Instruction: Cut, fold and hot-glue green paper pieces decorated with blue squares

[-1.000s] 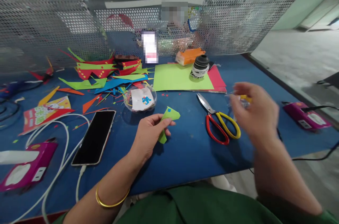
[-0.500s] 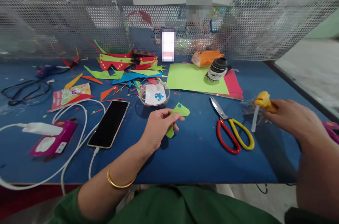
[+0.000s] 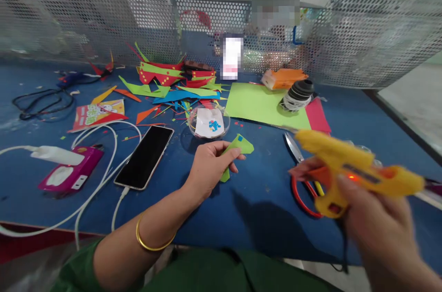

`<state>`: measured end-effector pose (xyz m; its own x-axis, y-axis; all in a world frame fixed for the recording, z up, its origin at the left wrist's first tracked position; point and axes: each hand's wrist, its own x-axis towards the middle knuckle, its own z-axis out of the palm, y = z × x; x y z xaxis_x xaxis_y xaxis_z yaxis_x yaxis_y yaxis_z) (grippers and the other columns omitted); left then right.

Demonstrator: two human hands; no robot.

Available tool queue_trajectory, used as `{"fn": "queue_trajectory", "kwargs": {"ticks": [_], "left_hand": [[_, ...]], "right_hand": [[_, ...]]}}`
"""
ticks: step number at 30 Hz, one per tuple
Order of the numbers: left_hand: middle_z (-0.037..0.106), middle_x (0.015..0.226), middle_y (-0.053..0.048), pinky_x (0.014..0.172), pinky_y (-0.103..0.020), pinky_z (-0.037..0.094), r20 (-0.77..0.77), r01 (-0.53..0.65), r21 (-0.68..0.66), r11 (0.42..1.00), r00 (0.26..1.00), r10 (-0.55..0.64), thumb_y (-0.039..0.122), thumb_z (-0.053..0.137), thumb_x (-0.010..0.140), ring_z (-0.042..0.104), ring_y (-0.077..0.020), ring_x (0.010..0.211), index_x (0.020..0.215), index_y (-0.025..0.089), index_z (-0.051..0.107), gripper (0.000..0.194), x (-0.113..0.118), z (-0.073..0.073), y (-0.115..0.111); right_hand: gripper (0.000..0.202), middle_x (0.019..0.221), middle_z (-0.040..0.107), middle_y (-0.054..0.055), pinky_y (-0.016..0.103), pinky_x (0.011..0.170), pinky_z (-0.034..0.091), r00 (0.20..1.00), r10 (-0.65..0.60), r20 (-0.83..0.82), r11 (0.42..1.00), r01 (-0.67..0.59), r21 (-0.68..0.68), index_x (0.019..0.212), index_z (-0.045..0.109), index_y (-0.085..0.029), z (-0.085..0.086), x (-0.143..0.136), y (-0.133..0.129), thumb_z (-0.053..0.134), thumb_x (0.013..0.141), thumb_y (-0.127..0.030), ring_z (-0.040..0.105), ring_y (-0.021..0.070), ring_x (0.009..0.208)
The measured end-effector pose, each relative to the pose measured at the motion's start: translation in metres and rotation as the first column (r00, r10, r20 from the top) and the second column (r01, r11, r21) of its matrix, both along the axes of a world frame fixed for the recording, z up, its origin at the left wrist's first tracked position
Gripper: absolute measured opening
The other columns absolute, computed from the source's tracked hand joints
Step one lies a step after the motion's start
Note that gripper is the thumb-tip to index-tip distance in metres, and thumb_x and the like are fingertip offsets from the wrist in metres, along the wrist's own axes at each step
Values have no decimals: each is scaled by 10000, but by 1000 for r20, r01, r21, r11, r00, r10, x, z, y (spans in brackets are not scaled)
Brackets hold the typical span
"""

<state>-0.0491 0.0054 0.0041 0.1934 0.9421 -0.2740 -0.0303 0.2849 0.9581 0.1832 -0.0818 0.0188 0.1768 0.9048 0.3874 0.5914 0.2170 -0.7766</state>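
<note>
My left hand [image 3: 210, 167] is closed, pinching a green paper cutout [image 3: 246, 145] that bears a small blue square near its top corner. Part of the cutout is hidden behind my fingers. In my right hand [image 3: 373, 218] is a yellow hot glue gun [image 3: 345, 163], its red light glowing and its nozzle pointing left toward the cutout. It is slightly blurred and hangs above the table, over the scissors [image 3: 299, 195], whose handles it partly covers. Beyond my left hand, a clear round dish [image 3: 224, 131] holds a white paper with small blue pieces.
Left of my hand lie a phone [image 3: 145, 157], looped white cables and a purple power strip [image 3: 71, 170]. Behind are red and green paper masks [image 3: 160, 74] and colored scraps. Green paper sheets [image 3: 255, 105], a black-topped bottle [image 3: 297, 95] and an orange packet [image 3: 285, 78] sit by the mesh screen.
My right hand has lifted the glue gun from the table's right side and swung it left, over the scissors. The left hand still holds the green cutout in nearly the same place.
</note>
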Motion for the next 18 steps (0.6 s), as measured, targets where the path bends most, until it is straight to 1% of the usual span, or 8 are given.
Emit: {"fn": "queue_trajectory", "kwargs": {"ticks": [1, 2, 3, 5, 8, 12, 15, 18], "left_hand": [[675, 581, -13, 437, -188, 358, -4, -7, 3, 1000, 1000, 7, 371, 745, 735, 530, -84, 458, 725, 157, 741, 214, 0, 1, 0], [667, 568, -10, 430, -191, 353, -7, -14, 7, 1000, 1000, 14, 368, 740, 736, 528, -87, 452, 720, 159, 739, 210, -1, 1, 1], [653, 547, -4, 425, -192, 347, -11, -20, 12, 1000, 1000, 21, 363, 734, 738, 524, -89, 445, 716, 161, 737, 203, -1, 1, 2], [630, 518, 6, 428, -190, 346, -11, -34, 24, 999, 999, 34, 350, 724, 744, 518, -87, 439, 708, 162, 735, 192, -2, 2, 3], [615, 502, 15, 439, -188, 364, -7, -50, 35, 998, 999, 50, 347, 721, 752, 506, -81, 434, 717, 161, 741, 190, -4, 1, 5], [631, 525, 13, 439, -188, 374, -10, -49, 26, 998, 999, 50, 346, 722, 759, 511, -80, 439, 732, 164, 749, 186, -4, 1, 5], [615, 508, 20, 428, -188, 360, -21, -45, 23, 999, 999, 45, 339, 715, 764, 495, -79, 424, 726, 169, 748, 177, -3, 1, 3], [608, 500, 19, 439, -192, 372, -46, -33, 40, 999, 998, 35, 335, 705, 778, 502, -86, 434, 722, 173, 751, 178, -3, 3, 1]], "right_hand": [[229, 963, 784, 101, 343, 626, 615, 984, 152, -97, 988, -155, -25, 1044, 733, -280, -1, -17, 1, 532, 969, -361, 763, 273, 819], [219, 953, 785, 79, 328, 634, 619, 966, 222, -131, 974, -226, -17, 1051, 732, -280, -3, -30, 3, 539, 968, -343, 761, 258, 833], [207, 961, 781, 64, 317, 671, 623, 959, 249, -133, 967, -253, -11, 1060, 727, -276, -6, -40, 5, 550, 965, -322, 755, 241, 858], [193, 978, 760, 41, 275, 693, 607, 966, 247, -71, 969, -248, -4, 1090, 707, -274, -13, -50, 7, 573, 953, -293, 735, 198, 846], [195, 958, 722, 20, 241, 656, 570, 966, 257, 21, 966, -257, -11, 1117, 665, -278, -20, -50, 8, 578, 943, -267, 693, 152, 748], [132, 913, 707, 25, 250, 606, 532, 954, 283, 103, 959, -283, -13, 1057, 620, -262, -24, -44, 7, 544, 952, -239, 685, 168, 755], [86, 891, 711, 35, 261, 567, 510, 941, 285, 185, 957, -289, -5, 1017, 591, -252, -24, -43, 8, 541, 949, -234, 692, 187, 771], [72, 869, 708, 33, 273, 546, 499, 933, 283, 223, 957, -290, -1, 1004, 582, -251, -23, -44, 9, 545, 943, -240, 694, 194, 758]]}}
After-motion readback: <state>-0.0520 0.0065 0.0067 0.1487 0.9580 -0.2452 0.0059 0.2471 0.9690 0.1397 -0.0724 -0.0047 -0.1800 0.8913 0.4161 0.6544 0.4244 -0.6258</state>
